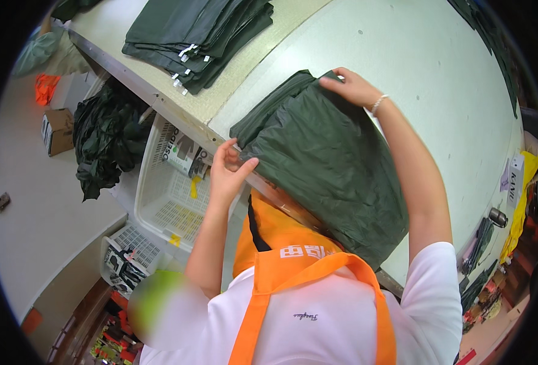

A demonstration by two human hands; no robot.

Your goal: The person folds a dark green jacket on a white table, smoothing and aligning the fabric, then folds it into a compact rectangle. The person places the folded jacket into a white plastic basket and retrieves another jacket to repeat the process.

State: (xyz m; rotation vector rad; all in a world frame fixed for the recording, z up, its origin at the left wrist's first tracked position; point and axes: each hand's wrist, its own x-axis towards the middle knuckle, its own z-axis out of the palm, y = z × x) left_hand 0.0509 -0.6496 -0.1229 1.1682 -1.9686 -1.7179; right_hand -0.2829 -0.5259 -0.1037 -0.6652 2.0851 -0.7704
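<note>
A loosely folded dark green cloth garment (324, 152) lies over the near edge of the pale table and drapes against my orange apron. Its exact kind does not show. My right hand (354, 90) pinches the far upper edge of the garment between thumb and fingers. At its left corner is my left hand (227, 173), thumb and fingers apart, the fingertips touching the cloth's edge. Up and to the left on the table, a stack of flat folded dark green garments (199, 36) shows several small white labels.
Below the table's left edge stands a white plastic basket (144, 176) with a printed bag inside. Beside it hangs a heap of dark green cloth (108, 137). A cardboard box (57, 131) sits farther left. Yellow cloth (521, 204) and a dark cylinder (498, 217) lie along the right edge.
</note>
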